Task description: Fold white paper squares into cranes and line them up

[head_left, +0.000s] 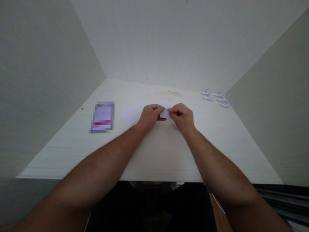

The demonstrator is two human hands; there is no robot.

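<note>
A small folded piece of white paper (164,113) is held between my two hands, just above the middle of the table. My left hand (151,116) pinches its left side between thumb and fingers. At its right side, my right hand (181,116) grips the edge with closed fingertips. Part of the paper is hidden behind the fingers, so its full shape does not show. Flat white sheets of paper (132,112) lie on the table just left of my left hand, partly covered by it.
Several folded paper cranes (218,98) sit at the table's back right corner. A blurred-out purple rectangular object (103,116) lies on the left. The white table (164,154) has walls on three sides. Brownish stains (172,93) mark its back, and a small orange spot (82,108) its left.
</note>
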